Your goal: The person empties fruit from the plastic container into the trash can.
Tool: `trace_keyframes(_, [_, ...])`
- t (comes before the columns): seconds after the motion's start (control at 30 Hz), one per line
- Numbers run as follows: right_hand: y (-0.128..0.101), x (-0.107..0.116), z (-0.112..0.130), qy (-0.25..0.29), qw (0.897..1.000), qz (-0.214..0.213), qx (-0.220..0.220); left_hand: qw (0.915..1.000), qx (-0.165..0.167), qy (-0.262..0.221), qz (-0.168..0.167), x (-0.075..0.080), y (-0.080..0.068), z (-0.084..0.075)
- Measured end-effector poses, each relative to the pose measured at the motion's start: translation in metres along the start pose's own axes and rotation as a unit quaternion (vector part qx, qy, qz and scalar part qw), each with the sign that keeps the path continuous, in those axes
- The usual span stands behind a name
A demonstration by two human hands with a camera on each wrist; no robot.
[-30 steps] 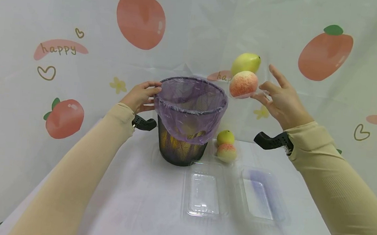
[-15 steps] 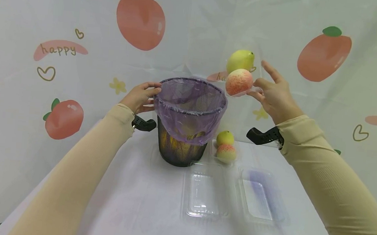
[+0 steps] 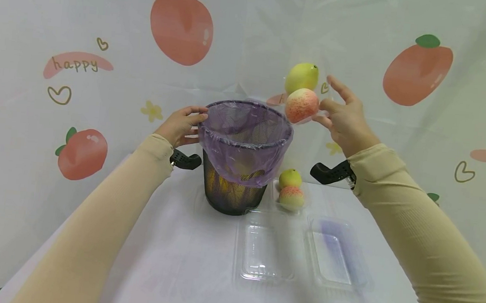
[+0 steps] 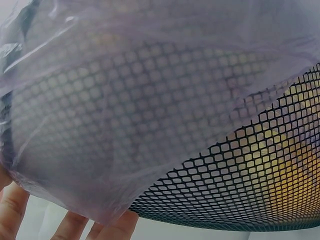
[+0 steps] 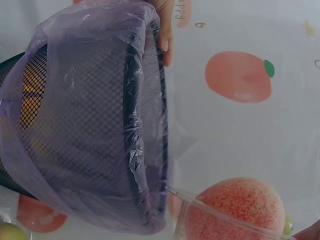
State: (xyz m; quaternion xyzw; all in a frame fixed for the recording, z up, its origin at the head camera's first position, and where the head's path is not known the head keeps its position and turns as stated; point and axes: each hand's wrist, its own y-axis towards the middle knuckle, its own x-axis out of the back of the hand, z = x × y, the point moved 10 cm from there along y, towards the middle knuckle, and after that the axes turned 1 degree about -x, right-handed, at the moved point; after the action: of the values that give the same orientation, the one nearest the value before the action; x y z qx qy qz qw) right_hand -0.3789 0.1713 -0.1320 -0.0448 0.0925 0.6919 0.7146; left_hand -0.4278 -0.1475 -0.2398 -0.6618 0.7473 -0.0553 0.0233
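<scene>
My right hand (image 3: 345,124) held a clear plastic tray (image 5: 225,220) at its edge between thumb and fingertips, the other fingers spread loose. From my head the tray all but vanished; only my right wrist view showed its thin glassy rim running under the peach (image 3: 301,105). That peach was round and speckled pink on cream, and a smooth yellow-green pear (image 3: 301,77) sat just behind it in the same tray, held up beside the rim of the bin (image 3: 242,158), near its right side.

My left hand (image 3: 182,124) had a curled grip on the bin's left rim, fingers over the purple liner (image 3: 243,142). The left wrist view showed what the head view could not: fingertips (image 4: 117,227) pressing the filmy, wrinkled plastic against the black diamond mesh, with yellow shapes glowing through the lower wall.

The bin stood on the white desk (image 3: 174,260). Just right of its base lay a second pear (image 3: 290,178) and second peach (image 3: 292,197), touching. Nearer me sat 2 empty clear trays: 1 (image 3: 266,246) plain, 1 (image 3: 333,251) tinted purple.
</scene>
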Motion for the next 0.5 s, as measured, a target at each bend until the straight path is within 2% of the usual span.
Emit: trace_keyframes(0.5, [0.0072,-0.0049,0.0027,-0.026,0.999,-0.014,0.02,1.0,0.0,0.001,-0.006,0.0005,0.0013,0.0005])
